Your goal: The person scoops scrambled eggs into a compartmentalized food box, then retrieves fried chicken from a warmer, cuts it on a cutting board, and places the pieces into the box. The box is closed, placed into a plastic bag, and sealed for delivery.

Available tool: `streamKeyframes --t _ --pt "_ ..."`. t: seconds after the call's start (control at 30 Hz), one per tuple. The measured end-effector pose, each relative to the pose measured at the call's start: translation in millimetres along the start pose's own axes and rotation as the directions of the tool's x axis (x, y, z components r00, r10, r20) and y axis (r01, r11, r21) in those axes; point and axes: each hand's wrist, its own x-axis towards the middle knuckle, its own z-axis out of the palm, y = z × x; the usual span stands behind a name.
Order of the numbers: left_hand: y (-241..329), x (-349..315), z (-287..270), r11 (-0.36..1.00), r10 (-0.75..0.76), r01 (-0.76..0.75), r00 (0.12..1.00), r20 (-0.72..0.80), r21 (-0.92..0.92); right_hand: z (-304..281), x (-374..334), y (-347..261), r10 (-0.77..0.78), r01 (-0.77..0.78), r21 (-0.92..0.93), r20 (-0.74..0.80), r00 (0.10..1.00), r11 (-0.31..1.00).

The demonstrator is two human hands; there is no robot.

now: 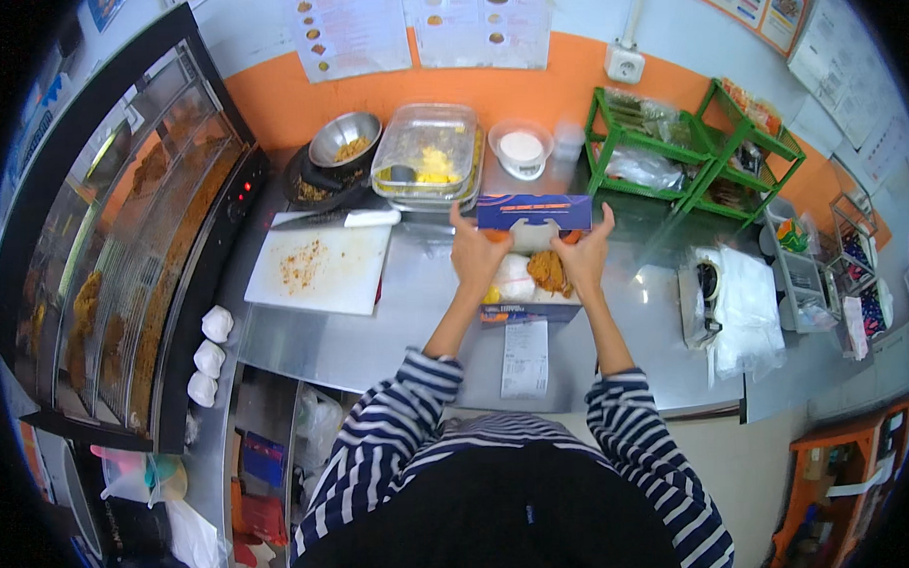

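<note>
A blue cardboard food box [534, 211] stands with its lid raised on the steel counter in front of me. Inside lie a white wrapped bundle [514, 278] on the left and a piece of fried chicken [548, 272] on the right. Something small and yellow shows at the box's left corner. My left hand [475, 253] grips the lid's left side, and my right hand [586, 256] grips its right side, thumbs turned inward. A paper receipt [524, 360] lies flat against the near side of the box.
Left of the box are a white cutting board [314, 269] with a knife [357, 218] and a glass warming cabinet [123, 245]. Behind stand a metal bowl [345, 138], clear plastic containers [425, 145] and a scale [521, 151]. Green racks [660, 149] and plastic bags [744, 309] are right.
</note>
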Motion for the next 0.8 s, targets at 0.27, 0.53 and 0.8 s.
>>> streamKeyframes --t 0.27,0.53,0.8 --pt "-41 2 -13 0.894 0.441 -0.432 0.895 0.069 -0.116 -29 13 42 -0.254 0.264 -0.055 0.138 0.957 0.963" --pt "-78 -4 -27 0.769 0.639 -0.619 0.736 0.222 -0.162 -44 -1 87 -0.664 0.688 -0.030 0.233 0.711 0.725" --pt "-68 -34 -60 0.864 0.391 -0.104 0.754 0.528 -0.492 -89 -10 43 -0.502 0.690 -0.133 0.591 0.632 0.712"
